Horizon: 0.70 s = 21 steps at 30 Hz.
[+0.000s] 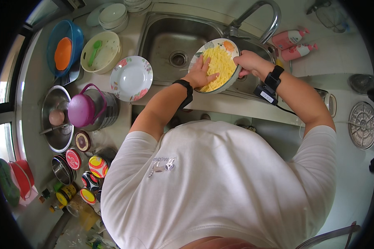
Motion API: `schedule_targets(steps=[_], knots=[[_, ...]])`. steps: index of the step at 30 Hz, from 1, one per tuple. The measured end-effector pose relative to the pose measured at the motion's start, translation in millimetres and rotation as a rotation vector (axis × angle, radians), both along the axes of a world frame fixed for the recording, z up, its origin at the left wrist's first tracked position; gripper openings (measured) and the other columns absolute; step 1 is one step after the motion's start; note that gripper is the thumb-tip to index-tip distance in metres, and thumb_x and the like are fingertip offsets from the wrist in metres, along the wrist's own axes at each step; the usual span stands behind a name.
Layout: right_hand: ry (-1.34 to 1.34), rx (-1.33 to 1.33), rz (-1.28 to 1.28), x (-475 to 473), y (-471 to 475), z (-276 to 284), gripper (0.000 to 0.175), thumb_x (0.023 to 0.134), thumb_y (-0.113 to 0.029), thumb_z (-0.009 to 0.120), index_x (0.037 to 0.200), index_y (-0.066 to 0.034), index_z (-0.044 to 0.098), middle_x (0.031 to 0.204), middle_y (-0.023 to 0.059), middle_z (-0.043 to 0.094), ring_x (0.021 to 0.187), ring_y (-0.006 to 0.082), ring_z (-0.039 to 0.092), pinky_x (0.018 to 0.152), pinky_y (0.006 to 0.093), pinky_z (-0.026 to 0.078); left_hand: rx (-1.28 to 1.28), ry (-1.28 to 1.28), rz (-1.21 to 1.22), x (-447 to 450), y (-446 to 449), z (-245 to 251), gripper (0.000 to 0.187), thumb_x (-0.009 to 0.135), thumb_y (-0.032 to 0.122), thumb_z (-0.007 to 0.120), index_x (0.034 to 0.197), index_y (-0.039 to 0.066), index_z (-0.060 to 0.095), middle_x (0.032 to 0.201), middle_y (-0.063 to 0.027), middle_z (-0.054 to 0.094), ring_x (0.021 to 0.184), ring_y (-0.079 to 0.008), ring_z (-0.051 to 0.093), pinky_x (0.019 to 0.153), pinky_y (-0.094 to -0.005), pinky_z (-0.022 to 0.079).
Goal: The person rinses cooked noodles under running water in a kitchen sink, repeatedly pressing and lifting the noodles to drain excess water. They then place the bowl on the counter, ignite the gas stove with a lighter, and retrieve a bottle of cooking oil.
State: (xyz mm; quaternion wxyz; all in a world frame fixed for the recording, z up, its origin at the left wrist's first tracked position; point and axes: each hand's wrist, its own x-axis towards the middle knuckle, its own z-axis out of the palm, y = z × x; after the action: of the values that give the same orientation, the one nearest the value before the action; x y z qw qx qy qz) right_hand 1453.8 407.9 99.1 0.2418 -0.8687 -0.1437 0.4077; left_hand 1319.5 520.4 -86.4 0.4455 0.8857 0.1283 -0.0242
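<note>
A patterned bowl (202,49) holds a heap of pale yellow cut strips (222,63), food of a kind I cannot tell. It is tilted over the front of the steel sink (162,37). My right hand (247,62) grips the bowl's right rim, thumb on the inside. My left hand (202,73) lies with spread fingers on the strips at the bowl's left side. The faucet (272,21) arches behind my right hand. On the counter left of the sink lies a white plate with a floral rim (131,78).
To the left stand a pale colander (117,59) with a green spoon, a blue basin (51,46), a jug with a purple lid (81,110), a steel bowl (54,137) and several lidded jars (98,166). Stacked bowls (113,15) are behind. Two pink pump bottles (288,39) lie right of the faucet.
</note>
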Motion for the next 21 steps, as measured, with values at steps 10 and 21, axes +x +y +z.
schedule_targets(steps=[10,21], knots=[[-0.075,-0.056,0.087,-6,20,7,0.029,0.082,-0.013,0.053,0.097,0.0103,0.062,0.083,0.0168,0.065,0.058,0.0245,0.065,0.050,0.0303,0.056,-0.054,-0.038,0.074,0,1,-3,0.091,0.086,0.056,0.056,0.151,0.010,0.014,0.154,-0.0277,-0.001,0.143,-0.0412,0.006,0.116,-0.0410,0.013],[-0.180,-0.099,0.233,-7,39,19,0.026,0.081,-0.012,0.052,0.092,0.0095,0.062,0.075,0.0167,0.063,0.054,0.0229,0.063,0.047,0.0320,0.053,-0.104,-0.183,0.201,8,-8,-17,0.089,0.088,0.048,0.058,0.150,0.005,0.011,0.152,-0.0312,-0.003,0.143,-0.0436,0.002,0.116,-0.0429,0.012]])
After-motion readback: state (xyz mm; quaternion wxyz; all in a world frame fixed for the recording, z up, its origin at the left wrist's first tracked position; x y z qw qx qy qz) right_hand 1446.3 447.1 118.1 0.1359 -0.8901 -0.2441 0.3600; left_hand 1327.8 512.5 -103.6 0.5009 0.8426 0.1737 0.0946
